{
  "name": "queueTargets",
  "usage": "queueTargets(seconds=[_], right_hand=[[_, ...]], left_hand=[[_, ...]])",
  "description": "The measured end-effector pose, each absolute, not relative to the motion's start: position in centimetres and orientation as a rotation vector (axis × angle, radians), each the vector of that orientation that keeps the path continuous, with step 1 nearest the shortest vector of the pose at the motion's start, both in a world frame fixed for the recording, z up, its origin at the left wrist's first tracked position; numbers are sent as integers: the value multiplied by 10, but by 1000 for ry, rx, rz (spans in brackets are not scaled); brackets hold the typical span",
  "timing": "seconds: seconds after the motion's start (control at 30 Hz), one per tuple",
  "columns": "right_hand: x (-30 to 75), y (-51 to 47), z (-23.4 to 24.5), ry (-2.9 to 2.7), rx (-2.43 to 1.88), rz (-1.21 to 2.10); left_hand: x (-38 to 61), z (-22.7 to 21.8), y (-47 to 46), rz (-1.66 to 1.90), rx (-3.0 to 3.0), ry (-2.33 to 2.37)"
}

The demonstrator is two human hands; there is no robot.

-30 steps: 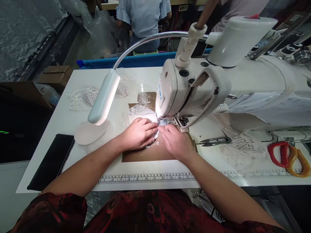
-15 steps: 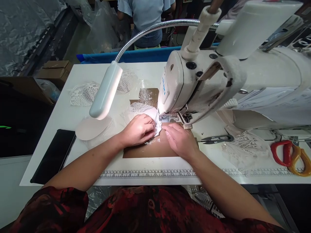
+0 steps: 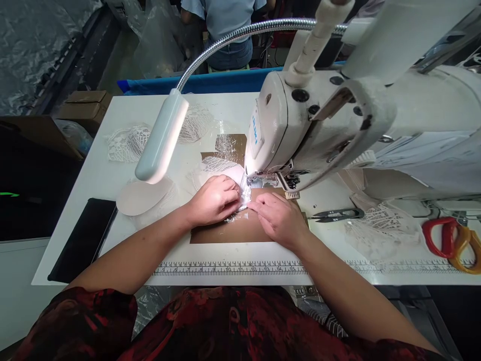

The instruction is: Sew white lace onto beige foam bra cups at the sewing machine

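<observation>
A white lace cup piece (image 3: 233, 173) with a smooth pale lining lies under the needle area of the sewing machine (image 3: 274, 123). My left hand (image 3: 217, 200) is closed over its near left side, the fingertips curled into the cloth. From the right, my right hand (image 3: 281, 216) pinches the near edge of the piece, its index finger stretched toward the left hand. The underside of both grips is hidden. Beneath the hands is a brown sheet (image 3: 225, 234), taped down around the needle area.
A lamp (image 3: 162, 135) on a bendable neck hangs at the left. Around lie a pale oval pad (image 3: 143, 196), lace pieces (image 3: 130, 143), a black phone-like case (image 3: 83, 239), thread snips (image 3: 338, 215) and red-and-yellow-handled scissors (image 3: 445, 238). A printed ruler (image 3: 229, 269) lines the front edge. A person (image 3: 228, 22) sits beyond.
My right fingertips have slid slightly left and toward me along the cloth's edge. My left hand stays on the piece almost unmoved. The view has shifted a little.
</observation>
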State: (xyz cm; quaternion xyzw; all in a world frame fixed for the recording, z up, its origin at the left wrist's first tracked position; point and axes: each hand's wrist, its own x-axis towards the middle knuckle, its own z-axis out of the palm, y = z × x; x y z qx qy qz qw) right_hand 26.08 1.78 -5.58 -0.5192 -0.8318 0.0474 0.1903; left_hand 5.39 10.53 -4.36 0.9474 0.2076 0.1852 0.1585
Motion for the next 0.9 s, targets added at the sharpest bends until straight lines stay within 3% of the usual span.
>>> queueTargets(seconds=[0.37, 0.9], right_hand=[[261, 19, -52, -2274, -1529, 202], [249, 24, -49, -2343, -1725, 33]], left_hand=[[55, -48, 106, 530, 2819, 458], [57, -50, 107, 553, 2842, 549]])
